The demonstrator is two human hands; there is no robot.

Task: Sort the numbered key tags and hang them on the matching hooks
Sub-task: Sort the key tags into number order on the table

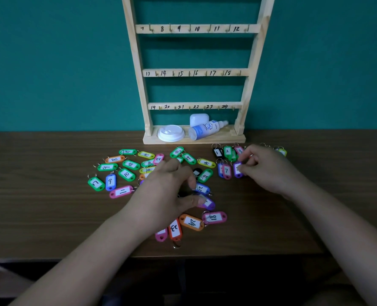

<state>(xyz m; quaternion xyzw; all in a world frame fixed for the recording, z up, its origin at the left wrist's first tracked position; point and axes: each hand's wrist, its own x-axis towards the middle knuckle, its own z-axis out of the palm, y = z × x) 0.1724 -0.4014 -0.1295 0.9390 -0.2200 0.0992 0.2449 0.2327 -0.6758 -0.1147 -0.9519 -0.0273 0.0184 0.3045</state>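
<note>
Several coloured numbered key tags lie scattered on the brown table (pixel 50 217), among them a pink 11 (pixel 121 191), an orange 24 (pixel 191 222) and a pink 18 (pixel 214 217). My left hand (pixel 167 191) hovers over the middle pile, its thumb and fingers curled around a purple tag (pixel 208 203). My right hand (pixel 267 167) pinches another purple tag (pixel 237 170) beside a pink 7 (pixel 227 171), in a small ordered group with tags 1, 2 and 3. The wooden hook rack (pixel 194 72) stands behind, its numbered hooks 7 to 24 bare.
On the rack's base lie a white lid (pixel 171 133), a spray bottle (pixel 207 129) and a small white case (pixel 199 119). A teal wall rises behind. The table's front edge runs below my forearms.
</note>
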